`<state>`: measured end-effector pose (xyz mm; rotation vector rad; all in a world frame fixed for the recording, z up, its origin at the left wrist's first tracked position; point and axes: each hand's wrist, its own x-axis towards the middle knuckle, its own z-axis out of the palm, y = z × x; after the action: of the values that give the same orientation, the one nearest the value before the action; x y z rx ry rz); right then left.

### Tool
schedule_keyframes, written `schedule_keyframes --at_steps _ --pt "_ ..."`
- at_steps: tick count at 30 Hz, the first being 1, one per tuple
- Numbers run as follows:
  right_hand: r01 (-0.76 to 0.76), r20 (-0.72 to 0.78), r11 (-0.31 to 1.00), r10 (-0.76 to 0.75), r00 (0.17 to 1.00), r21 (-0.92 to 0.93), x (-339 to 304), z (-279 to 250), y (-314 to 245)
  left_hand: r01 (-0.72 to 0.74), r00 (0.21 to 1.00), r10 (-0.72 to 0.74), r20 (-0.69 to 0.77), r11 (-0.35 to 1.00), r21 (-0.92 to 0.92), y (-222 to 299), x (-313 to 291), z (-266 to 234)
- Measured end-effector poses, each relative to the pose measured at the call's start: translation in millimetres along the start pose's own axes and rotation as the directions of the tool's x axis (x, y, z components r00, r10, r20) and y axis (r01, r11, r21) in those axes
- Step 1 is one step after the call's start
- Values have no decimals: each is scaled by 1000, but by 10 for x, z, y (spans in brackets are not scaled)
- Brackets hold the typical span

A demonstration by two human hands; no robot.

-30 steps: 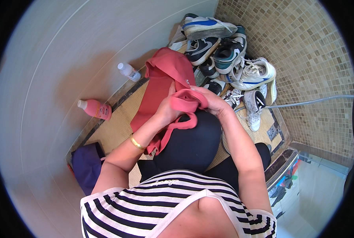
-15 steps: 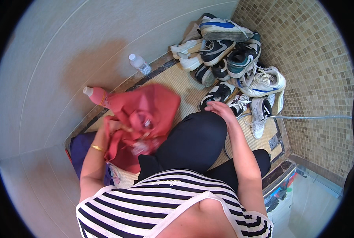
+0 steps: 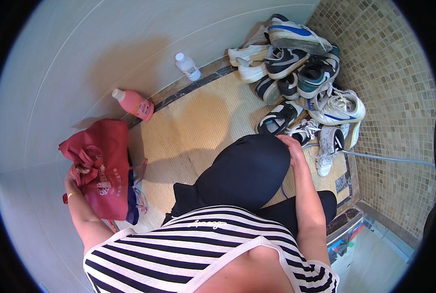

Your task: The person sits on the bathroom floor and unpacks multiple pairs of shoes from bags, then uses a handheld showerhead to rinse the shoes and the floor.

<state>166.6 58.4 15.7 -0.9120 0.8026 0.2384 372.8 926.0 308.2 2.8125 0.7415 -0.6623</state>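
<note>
At the far left, my left hand (image 3: 73,174) is closed round the gathered handles of a red cloth bag (image 3: 113,168) with white print. The bag hangs against the wall side, over a dark blue bag (image 3: 131,200) that shows only in part. My right hand (image 3: 291,147) lies against my raised knee, its fingers partly hidden behind the black trouser leg; nothing shows in it. Beyond the red bag, a pink bottle (image 3: 136,105) with a light cap leans by the wall.
A clear bottle (image 3: 187,67) with a white cap stands along the wall. Piled shoes (image 3: 301,63) fill the far right corner of the ribbed mat (image 3: 179,132). A grey hose (image 3: 388,156) runs to the right past them. A floor drain (image 3: 341,183) lies near the right edge.
My left hand has carried the red bag leftward off the mat's middle, uncovering the mat and the pink bottle. My right hand has stayed at the knee, and the view has shifted slightly.
</note>
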Motion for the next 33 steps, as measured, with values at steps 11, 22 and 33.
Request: schedule_keyframes --at_steps 11,22,33 --pt "-49 21 999 49 999 -15 296 158 128 213 756 -396 -521 902 -377 -259 150 1467" --pt "-164 -128 981 150 980 -107 431 119 -2 202 748 -529 -400 756 -623 20 453 2618" --pt "-243 -215 926 184 959 -289 558 192 -233 155 854 -451 -261 698 -699 460 767 2936"
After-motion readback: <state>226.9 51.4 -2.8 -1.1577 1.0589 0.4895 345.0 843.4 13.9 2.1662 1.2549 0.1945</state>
